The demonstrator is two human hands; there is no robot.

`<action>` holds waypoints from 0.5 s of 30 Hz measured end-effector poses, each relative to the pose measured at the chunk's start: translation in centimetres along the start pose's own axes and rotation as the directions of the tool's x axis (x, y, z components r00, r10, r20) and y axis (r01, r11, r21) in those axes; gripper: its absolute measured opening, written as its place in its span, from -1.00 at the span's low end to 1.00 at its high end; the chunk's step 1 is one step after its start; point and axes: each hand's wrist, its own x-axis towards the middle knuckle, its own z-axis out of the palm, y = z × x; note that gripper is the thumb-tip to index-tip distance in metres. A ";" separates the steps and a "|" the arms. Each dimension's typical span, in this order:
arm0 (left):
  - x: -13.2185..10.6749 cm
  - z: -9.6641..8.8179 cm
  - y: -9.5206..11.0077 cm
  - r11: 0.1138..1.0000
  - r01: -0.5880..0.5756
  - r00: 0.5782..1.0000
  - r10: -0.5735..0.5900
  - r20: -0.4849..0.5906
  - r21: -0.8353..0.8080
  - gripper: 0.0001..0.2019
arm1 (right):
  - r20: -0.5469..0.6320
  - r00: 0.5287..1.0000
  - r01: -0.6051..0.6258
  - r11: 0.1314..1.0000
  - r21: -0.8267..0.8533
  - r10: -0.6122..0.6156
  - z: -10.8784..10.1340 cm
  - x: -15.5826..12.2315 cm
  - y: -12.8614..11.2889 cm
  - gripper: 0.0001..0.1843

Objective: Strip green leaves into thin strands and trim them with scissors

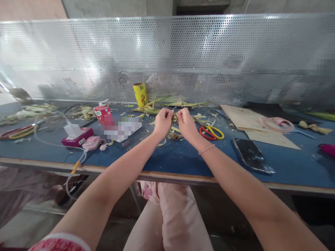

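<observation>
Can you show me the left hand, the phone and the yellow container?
Left hand [162,123], head view: back of the hand.
Phone [251,155], head view: its screen.
Yellow container [140,95], head view: its side.

White glare across the perforated screen

no readable text tbh, the print on the yellow can (upper middle) and red carton (left of center) is too small

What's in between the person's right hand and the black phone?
Scissors with red and yellow handles lie on the blue table between the right hand and the phone, as the head view shows.
</observation>
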 end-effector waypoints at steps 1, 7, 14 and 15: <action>0.0 0.0 0.1 1.000 -0.003 1.000 0.003 0.001 -0.005 -0.84 | -0.007 1.000 0.002 1.000 0.000 -0.002 0.0 0.0 0.0 -0.91; -0.2 0.1 0.4 0.999 0.022 1.000 -0.023 -0.018 -0.037 -0.82 | -0.028 1.000 -0.007 1.000 -0.001 0.007 0.1 0.0 -0.5 -0.92; -0.3 0.5 -0.1 0.994 0.070 0.995 -0.075 -0.062 -0.079 -0.84 | 0.020 1.000 -0.008 1.000 0.024 0.008 -0.1 -0.1 -1.1 -0.92; -0.3 0.5 -0.1 0.993 0.069 0.994 -0.077 -0.077 -0.095 -0.84 | 0.030 1.000 -0.011 1.000 0.027 0.010 -0.1 -0.1 -1.2 -0.91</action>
